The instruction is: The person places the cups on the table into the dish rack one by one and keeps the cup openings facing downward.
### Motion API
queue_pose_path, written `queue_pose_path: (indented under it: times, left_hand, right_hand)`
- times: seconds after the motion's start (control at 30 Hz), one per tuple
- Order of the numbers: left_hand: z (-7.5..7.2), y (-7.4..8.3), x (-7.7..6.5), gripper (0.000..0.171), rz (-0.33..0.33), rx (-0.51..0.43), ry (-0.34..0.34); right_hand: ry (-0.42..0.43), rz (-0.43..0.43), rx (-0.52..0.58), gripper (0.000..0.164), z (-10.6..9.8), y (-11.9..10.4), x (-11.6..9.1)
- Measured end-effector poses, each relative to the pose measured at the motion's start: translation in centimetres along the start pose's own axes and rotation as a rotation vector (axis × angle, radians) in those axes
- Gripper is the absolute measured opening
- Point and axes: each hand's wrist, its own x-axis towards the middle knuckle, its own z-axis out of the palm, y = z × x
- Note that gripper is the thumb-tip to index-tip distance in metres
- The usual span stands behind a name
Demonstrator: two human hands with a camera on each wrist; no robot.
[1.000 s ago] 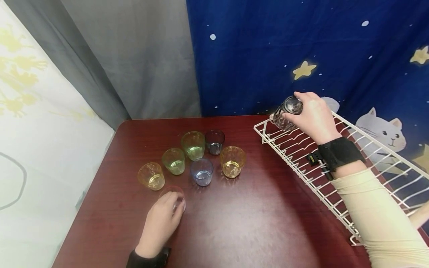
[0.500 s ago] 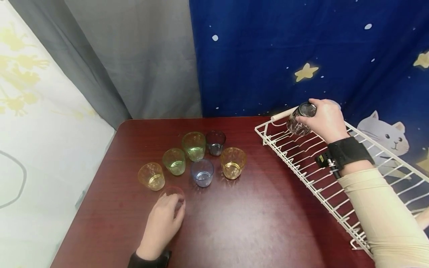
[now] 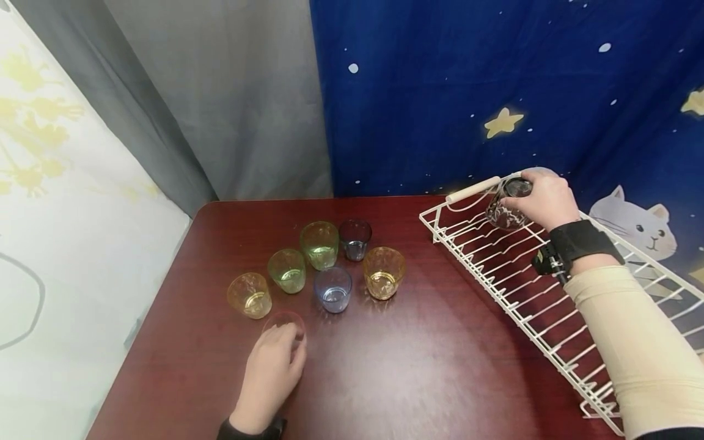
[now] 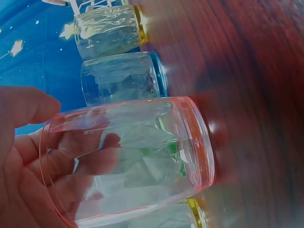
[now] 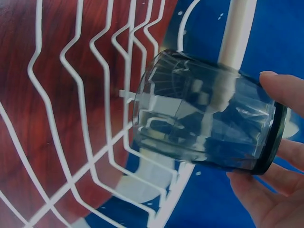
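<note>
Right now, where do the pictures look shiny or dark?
Head view: pale glare on the table, a darker band beside the white rack; left wrist view: a bright glint beside the pink glass; right wrist view: pale streaks across the dark glass.

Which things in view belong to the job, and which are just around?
Likely the job:
- dark glass, in right hand
- pink glass, in left hand
- white rack
- probably the other six glasses

Just around:
- blue curtain
- grey curtain
</note>
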Motion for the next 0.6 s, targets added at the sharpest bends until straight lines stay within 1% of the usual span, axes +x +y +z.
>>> queue_pose_path:
  times: [0.13,0.23,0.4,0.6]
  left_hand:
    - [0.1,0.1,0.0,0.013,0.006,0.015,0.008]
    - [0.1,0.2,0.1,0.013,0.010,0.020,0.014]
    - [0.1,0.2,0.1,0.015,0.006,0.022,0.017]
    - [0.0,0.3,0.1,0.017,0.017,0.035,0.010]
  right_hand:
    - [-0.043,0.037,0.008,0.073,0.5,1.5,0.6]
    - [-0.074,0.068,-0.001,0.076,0.7,2.1,0.8]
    - [-0.101,0.080,-0.011,0.080,1.3,2.9,1.1]
    - [-0.113,0.095,-0.013,0.083,2.0,3.7,1.6]
